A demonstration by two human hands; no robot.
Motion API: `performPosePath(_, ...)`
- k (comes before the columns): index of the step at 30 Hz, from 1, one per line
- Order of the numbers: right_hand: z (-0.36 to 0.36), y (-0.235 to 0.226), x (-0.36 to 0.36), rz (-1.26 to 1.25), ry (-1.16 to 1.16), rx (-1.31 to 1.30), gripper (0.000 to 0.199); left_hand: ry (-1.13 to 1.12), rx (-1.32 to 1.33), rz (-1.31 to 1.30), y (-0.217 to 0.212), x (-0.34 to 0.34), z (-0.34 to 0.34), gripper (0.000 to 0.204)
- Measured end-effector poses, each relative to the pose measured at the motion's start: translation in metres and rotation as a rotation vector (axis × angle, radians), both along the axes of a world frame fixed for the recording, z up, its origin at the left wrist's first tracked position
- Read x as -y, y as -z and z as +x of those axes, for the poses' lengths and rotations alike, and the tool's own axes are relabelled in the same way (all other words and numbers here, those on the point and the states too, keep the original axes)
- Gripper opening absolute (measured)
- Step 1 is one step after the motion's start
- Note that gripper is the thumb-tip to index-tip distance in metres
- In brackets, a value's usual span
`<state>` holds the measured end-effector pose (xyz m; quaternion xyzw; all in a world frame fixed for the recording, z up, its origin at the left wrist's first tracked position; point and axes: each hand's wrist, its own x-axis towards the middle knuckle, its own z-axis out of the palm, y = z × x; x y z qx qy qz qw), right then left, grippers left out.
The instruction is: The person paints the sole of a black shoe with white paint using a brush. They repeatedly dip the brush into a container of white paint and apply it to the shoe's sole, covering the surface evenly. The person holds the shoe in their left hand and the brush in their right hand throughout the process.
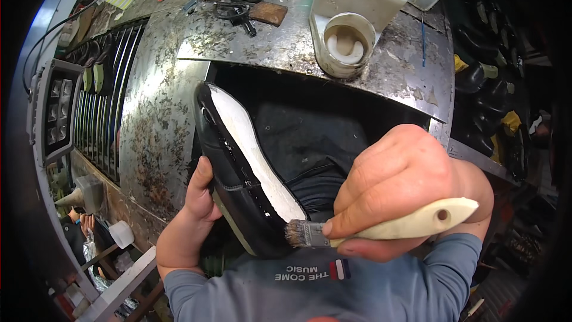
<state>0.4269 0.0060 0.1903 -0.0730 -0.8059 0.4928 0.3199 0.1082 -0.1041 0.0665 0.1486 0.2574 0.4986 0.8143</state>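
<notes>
A black leather shoe [229, 161] stands tilted before my body, toe end away from me. A long white strip [250, 149] runs along its underside, with wet shiny streaks on the black edge beside it. My left hand [201, 194] grips the shoe from the left, thumb showing against its side; the other fingers are mostly hidden. In my right hand [393, 197] is a flat paintbrush [405, 220] with a cream handle and a metal ferrule. The bristles touch the shoe at the near end of the white strip.
A worn metal bench [161, 125] lies ahead, cut out around a dark recess. On it stand a white plastic glue container [357, 0] with a round open mouth, black-handled scissors [241, 0] and a brown scrap [268, 13]. A lamp [58, 110] is at the left; several dark shoes [476, 42] hang at right.
</notes>
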Motion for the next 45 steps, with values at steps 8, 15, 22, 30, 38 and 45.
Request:
performPosePath(8,-0.007,-0.005,-0.004,-0.002,0.024,-0.102,0.013,0.042,0.359,-0.138,0.023,0.003,0.032,0.086)
performPosePath(15,-0.021,-0.009,-0.015,-0.019,-0.014,-0.167,0.012,0.112,0.453,-0.277,0.035,0.0,0.055,0.09)
performPosePath(22,-0.046,0.003,-0.032,-0.026,-0.148,-0.312,0.008,0.284,0.634,-0.248,0.035,-0.008,0.082,0.086)
performPosePath(30,-0.051,0.01,-0.042,-0.316,-0.304,-0.051,0.011,0.48,0.867,-0.168,0.041,-0.009,0.102,0.082)
performPosePath(38,-0.062,0.027,-0.045,-0.397,-0.337,0.078,0.021,0.625,1.076,-0.123,0.054,-0.001,0.12,0.078)
performPosePath(45,-0.059,0.031,-0.05,-0.365,-0.379,0.102,0.022,0.693,1.183,-0.118,0.057,0.004,0.129,0.074)
